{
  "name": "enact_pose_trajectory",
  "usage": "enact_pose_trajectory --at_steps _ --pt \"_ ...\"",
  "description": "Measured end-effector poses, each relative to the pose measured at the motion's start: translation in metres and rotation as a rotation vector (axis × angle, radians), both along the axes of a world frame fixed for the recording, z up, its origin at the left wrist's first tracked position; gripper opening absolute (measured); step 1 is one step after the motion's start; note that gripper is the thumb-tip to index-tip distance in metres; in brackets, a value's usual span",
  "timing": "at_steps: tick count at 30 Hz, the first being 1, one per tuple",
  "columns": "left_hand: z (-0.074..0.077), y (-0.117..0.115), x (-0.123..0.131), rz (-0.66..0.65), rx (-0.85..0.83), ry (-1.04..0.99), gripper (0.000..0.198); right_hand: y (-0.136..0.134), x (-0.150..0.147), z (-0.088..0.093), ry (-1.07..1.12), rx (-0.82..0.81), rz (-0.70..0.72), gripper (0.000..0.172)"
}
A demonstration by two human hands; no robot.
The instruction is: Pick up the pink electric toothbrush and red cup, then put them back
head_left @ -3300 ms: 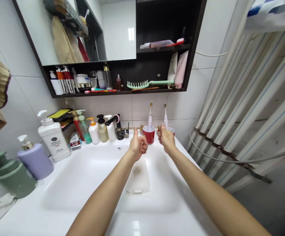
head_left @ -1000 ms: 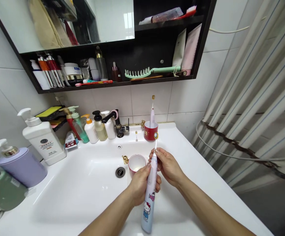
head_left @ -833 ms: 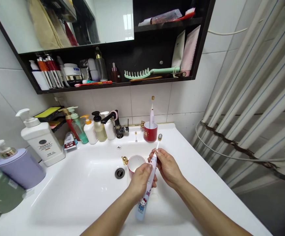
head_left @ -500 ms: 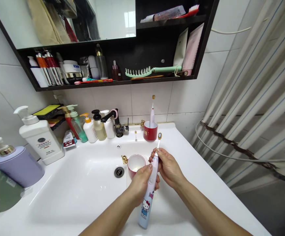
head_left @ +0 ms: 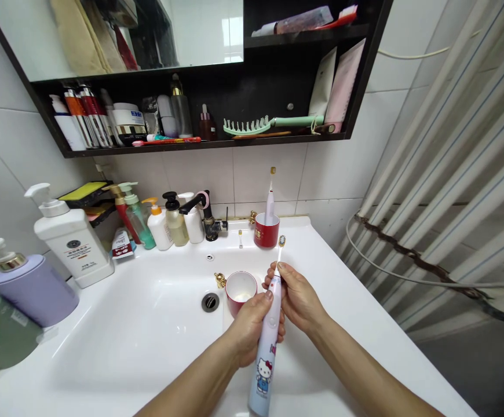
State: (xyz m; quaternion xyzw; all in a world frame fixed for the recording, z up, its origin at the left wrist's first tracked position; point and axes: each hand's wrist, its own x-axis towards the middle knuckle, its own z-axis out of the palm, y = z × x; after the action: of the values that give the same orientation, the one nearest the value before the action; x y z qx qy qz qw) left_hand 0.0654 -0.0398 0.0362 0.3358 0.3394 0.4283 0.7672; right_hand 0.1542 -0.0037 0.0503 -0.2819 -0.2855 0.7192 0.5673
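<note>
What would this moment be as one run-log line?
Left hand: grips electric toothbrush | Right hand: fingers around its neck | Sink: red cup inside | Ledge: another red cup, holding second toothbrush

The person's left forearm [head_left: 193, 376] and right forearm [head_left: 356, 359] slant inward over the front edge of the sink [head_left: 126, 336]. The left hand [head_left: 251, 329] wraps closed, thumb on top; the right hand [head_left: 299, 296], slightly farther forward, pinches between thumb and fingers.

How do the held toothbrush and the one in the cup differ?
The held brush slants in the left hand and right hand; the cup brush stands nearly upright in the cup. The held brush's cartoon cat shows; the cup brush's lower part is hidden. Both have pale handles and slim necks.
</note>
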Motion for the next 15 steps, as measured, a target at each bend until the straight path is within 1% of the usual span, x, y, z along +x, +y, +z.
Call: enact_pose_trajectory --at_steps 3,7,10,13,15 --pt "-0.001 0.001 0.000 -0.004 0.018 0.018 0.033 -0.001 -0.001 0.001 -0.016 -0.002 -0.021 0.009" --pt "-0.006 0.001 -0.001 0.047 0.127 0.099 0.033 -0.003 -0.003 0.002 -0.044 0.007 -0.054 0.008" --pt "-0.008 -0.002 0.003 0.052 0.117 0.109 0.034 0.002 0.001 0.002 -0.036 -0.008 -0.063 0.008" --pt "-0.011 -0.009 0.009 0.023 0.080 0.136 0.033 0.013 0.011 0.000 -0.031 0.019 -0.164 0.009" --pt "-0.011 -0.011 0.011 0.020 0.092 0.143 0.032 0.020 0.017 -0.002 -0.103 0.033 -0.211 0.010"
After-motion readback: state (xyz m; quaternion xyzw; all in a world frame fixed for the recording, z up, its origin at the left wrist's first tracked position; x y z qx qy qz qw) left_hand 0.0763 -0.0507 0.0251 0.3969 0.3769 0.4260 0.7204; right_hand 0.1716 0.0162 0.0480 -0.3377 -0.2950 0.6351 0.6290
